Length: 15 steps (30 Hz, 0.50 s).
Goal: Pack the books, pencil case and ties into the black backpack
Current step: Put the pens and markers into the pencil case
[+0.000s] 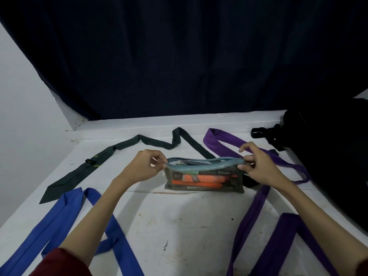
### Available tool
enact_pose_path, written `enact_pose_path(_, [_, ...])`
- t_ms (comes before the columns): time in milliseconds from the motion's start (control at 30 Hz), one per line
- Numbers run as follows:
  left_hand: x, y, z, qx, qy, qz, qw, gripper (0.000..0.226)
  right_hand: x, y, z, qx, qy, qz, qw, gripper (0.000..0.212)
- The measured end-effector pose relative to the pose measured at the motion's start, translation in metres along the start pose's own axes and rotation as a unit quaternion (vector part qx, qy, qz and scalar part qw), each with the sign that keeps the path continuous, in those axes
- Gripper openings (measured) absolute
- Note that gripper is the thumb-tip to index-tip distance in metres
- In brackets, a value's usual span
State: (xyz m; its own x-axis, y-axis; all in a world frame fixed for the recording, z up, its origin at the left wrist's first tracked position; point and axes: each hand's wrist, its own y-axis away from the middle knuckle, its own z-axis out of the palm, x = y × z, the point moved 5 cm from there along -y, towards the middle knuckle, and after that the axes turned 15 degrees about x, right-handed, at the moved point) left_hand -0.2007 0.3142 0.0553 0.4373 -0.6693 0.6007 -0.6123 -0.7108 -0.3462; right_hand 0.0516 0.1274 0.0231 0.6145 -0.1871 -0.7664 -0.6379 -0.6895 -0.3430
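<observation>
Hands reach out over the white tabletop (179, 226). The left hand (143, 166) pinches one end of the pencil case (203, 178), and the right hand (256, 166) pinches the other end. The black backpack (328, 148) sits past the right hand.

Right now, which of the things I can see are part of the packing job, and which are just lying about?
Part of the job:
pencil case, pinched at each end by the left hand and right hand
green tie
blue tie
purple tie
black backpack

Just there:
dark curtain
white table
</observation>
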Motion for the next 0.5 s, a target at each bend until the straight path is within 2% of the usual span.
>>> enact_pose_path(100, [0.024, -0.004, 0.007, -0.007, -0.006, 0.011, 1.000, 0.023, 0.003, 0.004, 0.001, 0.026, -0.038, 0.030, 0.998, 0.036])
enact_pose_path(200, [0.070, -0.011, 0.030, 0.004, 0.048, 0.064, 0.997, 0.020, -0.002, 0.008, 0.000, 0.031, -0.074, 0.034, 0.996, 0.031])
enact_pose_path(333, [0.127, -0.014, 0.087, -0.070, 0.059, 0.150, 0.984, 0.017, -0.012, 0.014, -0.003, 0.042, -0.072, -0.002, 0.997, 0.024])
enact_pose_path(500, [0.141, -0.026, 0.114, -0.074, 0.094, 0.104, 0.987, 0.009, -0.011, 0.014, -0.013, 0.067, -0.070, -0.002, 0.995, 0.024])
